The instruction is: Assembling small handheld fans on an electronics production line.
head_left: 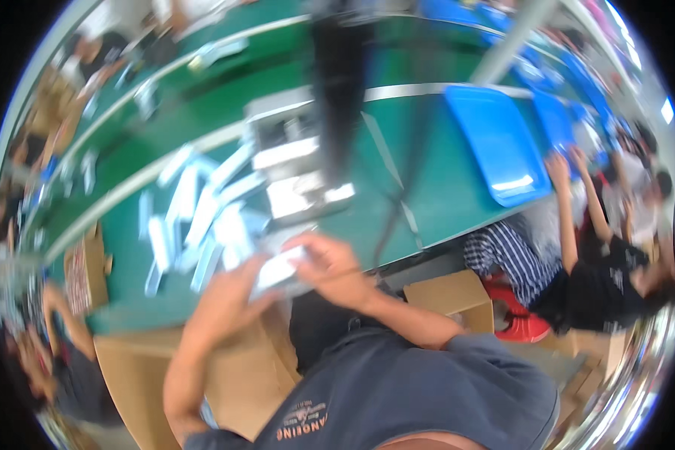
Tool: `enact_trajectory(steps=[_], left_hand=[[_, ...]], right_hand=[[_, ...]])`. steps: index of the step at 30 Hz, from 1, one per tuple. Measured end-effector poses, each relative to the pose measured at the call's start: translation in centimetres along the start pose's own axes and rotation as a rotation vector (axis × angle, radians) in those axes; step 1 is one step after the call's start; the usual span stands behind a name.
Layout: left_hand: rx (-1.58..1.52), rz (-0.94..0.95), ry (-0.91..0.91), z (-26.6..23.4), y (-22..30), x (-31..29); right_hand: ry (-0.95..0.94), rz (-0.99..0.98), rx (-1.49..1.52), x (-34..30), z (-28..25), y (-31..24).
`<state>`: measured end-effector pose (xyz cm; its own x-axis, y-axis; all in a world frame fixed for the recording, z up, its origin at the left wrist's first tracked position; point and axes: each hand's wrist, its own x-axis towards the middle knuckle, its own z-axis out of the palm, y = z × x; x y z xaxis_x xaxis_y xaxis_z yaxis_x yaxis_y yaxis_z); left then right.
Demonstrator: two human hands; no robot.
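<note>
White, flat rectangular packet (279, 268), clamped in the fingers of the left hand (225, 296) and right hand (334, 271) beside the green tabletop (436, 180), might drop toward the brown cardboard box (139, 371) if either grip slackens.

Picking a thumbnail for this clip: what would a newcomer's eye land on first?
Probably the large bright blue tray, on the green table right of centre. Next, the jumbled pile of pale blue pieces left of centre, beside a blurred, pale machine-like unit. Then, just below that unit, the left hand and right hand with a small whitish item between them.
</note>
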<state>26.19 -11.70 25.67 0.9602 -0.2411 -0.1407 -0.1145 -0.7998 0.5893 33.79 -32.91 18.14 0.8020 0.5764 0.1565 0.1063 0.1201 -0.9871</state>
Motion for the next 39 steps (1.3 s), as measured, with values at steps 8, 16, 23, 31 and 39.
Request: enact_trajectory(steps=[8,16,23,31,39], left_hand=[[0.2,-0.08,-0.339,-0.7,1.1,-2.9],[0.218,-0.037,-0.44,0.1,-0.5,-2.1],[0.226,-0.082,-0.421,0.8,-2.1,-3.1],[0.212,-0.068,-0.441,-0.2,-0.7,-2.5],[0.269,-0.027,-0.396,0.5,-1.5,-2.6]], right_hand=[[-0.529,0.099,-0.389,-3.4,-1.9,-4.0],[-0.235,0.07,0.345,-4.6,-14.4,-4.5],[0.418,0.244,-0.201,-0.3,-15.1,2.0],[0.44,0.098,-0.331,0.3,-15.5,1.7],[0.446,0.03,-0.571,-0.1,-16.2,2.0]])
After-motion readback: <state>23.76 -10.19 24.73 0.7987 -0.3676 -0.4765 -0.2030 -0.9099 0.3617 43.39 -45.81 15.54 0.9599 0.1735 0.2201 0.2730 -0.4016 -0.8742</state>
